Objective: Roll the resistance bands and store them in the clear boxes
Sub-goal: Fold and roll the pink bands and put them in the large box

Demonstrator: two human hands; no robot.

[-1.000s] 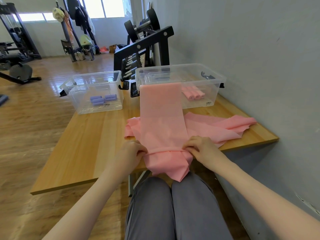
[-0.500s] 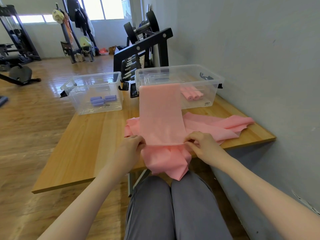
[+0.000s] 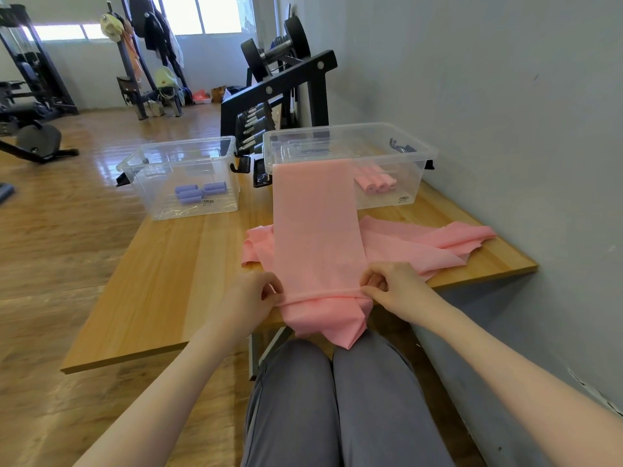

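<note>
Head view looks down on both forearms reaching forward over grey-trousered knees to the near edge of the wooden table (image 3: 175,281). Left hand (image 3: 251,294) and right hand (image 3: 392,289) each pinch an end of a thin rolled fold in the pink resistance band (image 3: 317,230), fingers curled, knuckles up. That band runs flat from the fold up over the rim of the right clear box (image 3: 414,170); its loose end hangs off the table toward the knees.
</note>
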